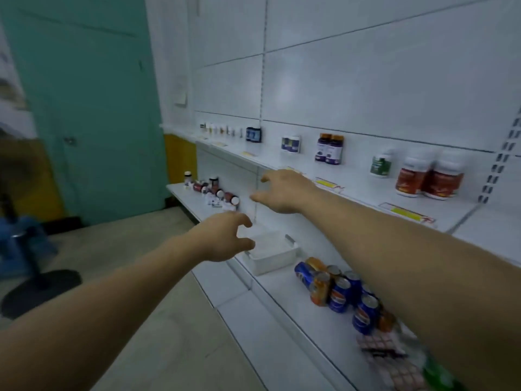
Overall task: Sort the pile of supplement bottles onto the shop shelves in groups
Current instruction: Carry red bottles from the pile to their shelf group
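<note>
A pile of supplement bottles [214, 191] lies jumbled at the far left end of the lower shelf [186, 197]. On the upper shelf [366, 193] stand sorted groups: two red-labelled bottles [428, 177], a green one [381, 165], two purple ones [329, 149], two small blue ones [290, 143], a dark tub [253, 134] and a row of small bottles [222, 129]. My left hand [225, 238] and my right hand [279, 193] both stretch out toward the pile, fingers spread and holding nothing, short of the bottles.
A white plastic tray [272, 252] sits on the lower shelf just beyond my left hand. Several drink cans [338, 289] and blister packs [383, 351] lie to the right under my right arm. A teal door [84, 108] and a chair base [36, 289] stand left.
</note>
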The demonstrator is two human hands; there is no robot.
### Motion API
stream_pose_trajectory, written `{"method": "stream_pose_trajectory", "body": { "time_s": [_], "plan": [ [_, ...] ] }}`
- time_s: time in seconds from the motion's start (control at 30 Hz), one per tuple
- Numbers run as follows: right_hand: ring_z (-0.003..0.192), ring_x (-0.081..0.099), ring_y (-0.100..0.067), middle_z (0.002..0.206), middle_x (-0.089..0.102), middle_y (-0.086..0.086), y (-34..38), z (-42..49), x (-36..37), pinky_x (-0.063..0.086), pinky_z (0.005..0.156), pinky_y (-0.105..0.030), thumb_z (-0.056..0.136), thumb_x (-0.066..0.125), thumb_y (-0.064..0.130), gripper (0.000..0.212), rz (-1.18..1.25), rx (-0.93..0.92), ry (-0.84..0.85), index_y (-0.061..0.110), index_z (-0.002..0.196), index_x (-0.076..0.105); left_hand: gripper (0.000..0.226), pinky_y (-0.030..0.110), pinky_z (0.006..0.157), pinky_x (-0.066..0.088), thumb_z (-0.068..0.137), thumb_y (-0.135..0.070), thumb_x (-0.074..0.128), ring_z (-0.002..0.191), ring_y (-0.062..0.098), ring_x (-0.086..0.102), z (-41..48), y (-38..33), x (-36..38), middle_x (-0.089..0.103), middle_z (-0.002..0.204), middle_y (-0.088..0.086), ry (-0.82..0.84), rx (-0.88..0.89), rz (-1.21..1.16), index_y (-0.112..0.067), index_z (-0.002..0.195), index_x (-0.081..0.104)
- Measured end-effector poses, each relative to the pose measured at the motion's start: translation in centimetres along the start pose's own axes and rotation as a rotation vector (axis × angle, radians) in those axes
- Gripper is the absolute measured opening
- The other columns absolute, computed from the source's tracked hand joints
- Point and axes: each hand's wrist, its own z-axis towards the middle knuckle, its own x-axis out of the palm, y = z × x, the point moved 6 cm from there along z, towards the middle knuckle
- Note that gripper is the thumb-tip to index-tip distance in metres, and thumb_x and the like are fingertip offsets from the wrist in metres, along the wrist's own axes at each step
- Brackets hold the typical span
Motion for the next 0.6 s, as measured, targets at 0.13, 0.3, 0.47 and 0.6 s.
{"method": "stream_pose_trajectory", "body": {
  "time_s": [0.13, 0.3, 0.47, 0.6],
  "plan": [
    [0.119, 0.050, -0.030, 0.138, 0.049, -0.012, 3.5, 6.9, 6.0, 0.044, 0.092, -0.039, 0.092, 0.047, 0.056, 0.061, -0.025, -0.056, 0.091, 0.013, 0.135, 0.049, 0.052, 0.034, 0.096, 0.044, 0.088, -0.046, 0.059, 0.117, 0.022, 0.051, 3.0, 7.8, 2.0, 0.047, 0.138, 0.002, 0.048, -0.133, 0.001, -0.024, 0.135, 0.047],
    [0.117, 0.050, -0.028, 0.136, 0.051, -0.008, 4.5, 17.3, 12.3, 0.040, 0.084, -0.035, 0.091, 0.048, 0.054, 0.057, -0.077, -0.106, 0.124, 0.020, 0.137, 0.046, 0.052, 0.032, 0.092, 0.043, 0.089, -0.044, 0.059, 0.116, 0.022, 0.051, 9.5, 15.8, 3.4, 0.048, 0.137, 0.004, 0.068, -0.217, 0.016, -0.022, 0.135, 0.046],
    [0.114, 0.051, -0.029, 0.133, 0.051, -0.009, 3.4, 28.6, 17.3, 0.039, 0.080, -0.034, 0.092, 0.047, 0.049, 0.052, -0.024, -0.093, 0.163, 0.020, 0.135, 0.046, 0.051, 0.034, 0.095, 0.044, 0.090, -0.043, 0.058, 0.117, 0.022, 0.052, 18.5, 23.3, 2.9, 0.049, 0.137, 0.004, 0.082, -0.272, -0.014, -0.023, 0.135, 0.046],
    [0.111, 0.053, -0.030, 0.129, 0.053, -0.010, 2.5, 36.5, 21.7, 0.038, 0.076, -0.032, 0.090, 0.048, 0.051, 0.052, -0.027, -0.043, 0.243, 0.017, 0.128, 0.050, 0.051, 0.032, 0.095, 0.043, 0.090, -0.043, 0.058, 0.117, 0.021, 0.052, 24.4, 28.7, 2.7, 0.050, 0.137, 0.003, 0.089, -0.300, -0.053, -0.023, 0.135, 0.047]
  ]
}}
